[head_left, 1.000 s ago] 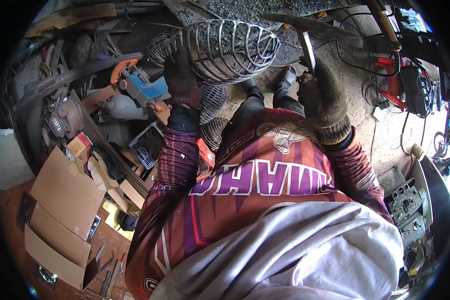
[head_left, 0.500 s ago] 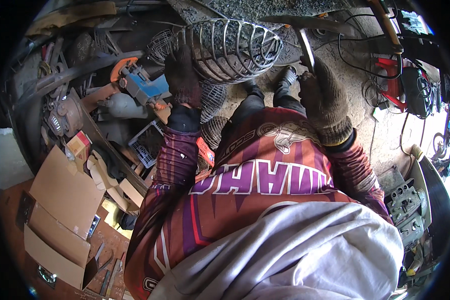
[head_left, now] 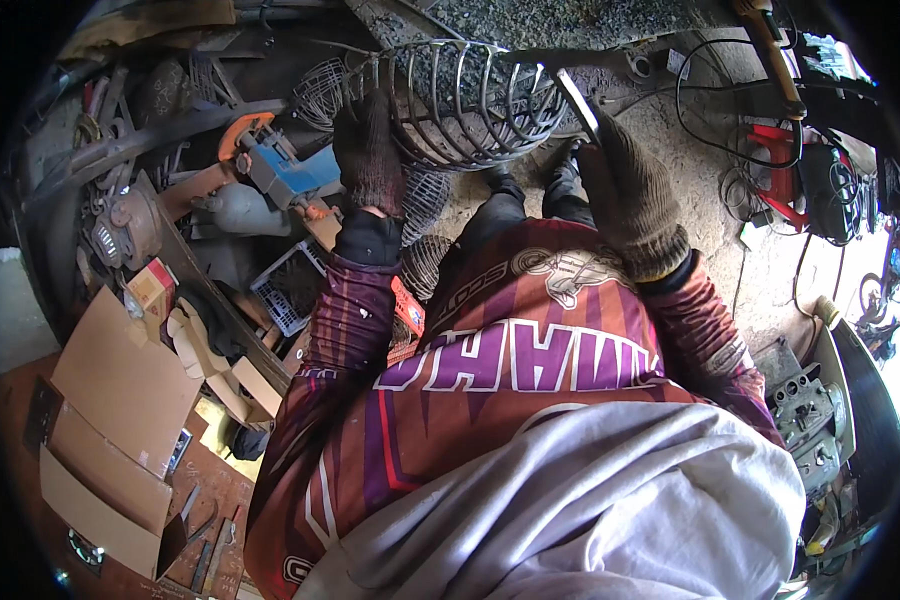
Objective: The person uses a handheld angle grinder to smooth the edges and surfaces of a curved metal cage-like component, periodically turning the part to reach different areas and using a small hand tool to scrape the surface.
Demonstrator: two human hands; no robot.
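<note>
Both my hands wear dark brown knit gloves. My left hand (head_left: 372,155) is closed at the left end of a rounded cage of bent metal rods (head_left: 470,162) and steadies it. The fingers are partly hidden on its far side. My right hand (head_left: 632,195) is wrapped round the bright flat metal handle of a hammer (head_left: 576,103). Its long dark head lies across the cage's upper right end, close to the rods; whether it touches them I cannot tell.
A blue and orange machine (head_left: 295,170) stands left of my left arm. Wire mesh rolls (head_left: 425,205) lie below the cage. An opened cardboard box (head_left: 130,390) sits lower left. Toward the right are a red-framed tool (head_left: 775,170), cables and a grey metal engine part (head_left: 805,410).
My right hand has swung the hammer left, bringing its head over the right end of the cage. The left hand and the cage have hardly moved.
</note>
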